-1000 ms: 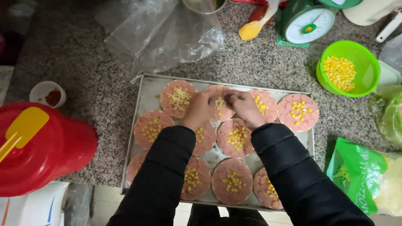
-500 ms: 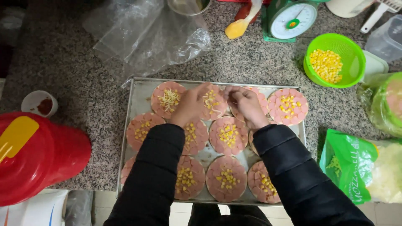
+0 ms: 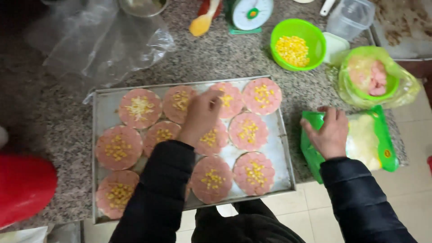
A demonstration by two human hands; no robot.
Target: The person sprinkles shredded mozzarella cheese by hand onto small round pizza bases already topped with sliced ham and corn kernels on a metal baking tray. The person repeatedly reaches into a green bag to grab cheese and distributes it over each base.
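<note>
The right hand (image 3: 330,132) has been withdrawn from the tray (image 3: 101,105) and is now laid on the green bag (image 3: 310,148) of pale shreds at the right, fingers curled narrowly over its open edge; nothing is seen gripped in it. The left hand (image 3: 203,112) has stayed over the back row, fingertips bunched above a round (image 3: 227,96); whether shreds are pinched there cannot be told. Half a second ago both hands were joined over that same round.

Eleven pink rounds are laid on the tray, each carrying corn. Pale shreds are visible on one only, the back-left round (image 3: 139,108). Judged from this, shred topping has barely begun.

Behind the tray on the tabletop (image 3: 54,121) stand a corn bowl (image 3: 298,43), a scale (image 3: 249,13) and a bagged bowl of pink slices (image 3: 373,78). A clear plastic bag (image 3: 99,45) lies back left.
</note>
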